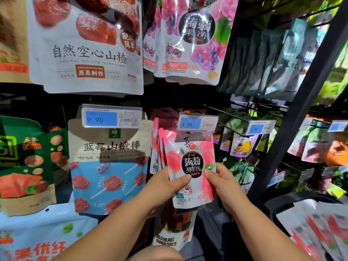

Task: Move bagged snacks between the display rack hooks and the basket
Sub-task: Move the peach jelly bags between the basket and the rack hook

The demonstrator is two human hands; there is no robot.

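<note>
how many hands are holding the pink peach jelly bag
2: the left hand pinches the pink peach jelly bag at its lower left edge, and the right hand pinches its lower right edge. Neither hand is hidden.

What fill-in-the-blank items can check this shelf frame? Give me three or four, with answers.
1. The left hand and right hand both grip the ____ peach jelly pouch.
2. The price tag right above that pouch reads ____.
3. The blue lollipop bag to its left hangs under a tag reading ____.
4. The basket sits at the lower ____ of the view.
Missing: pink; 4.90; 9.90; right.
</note>
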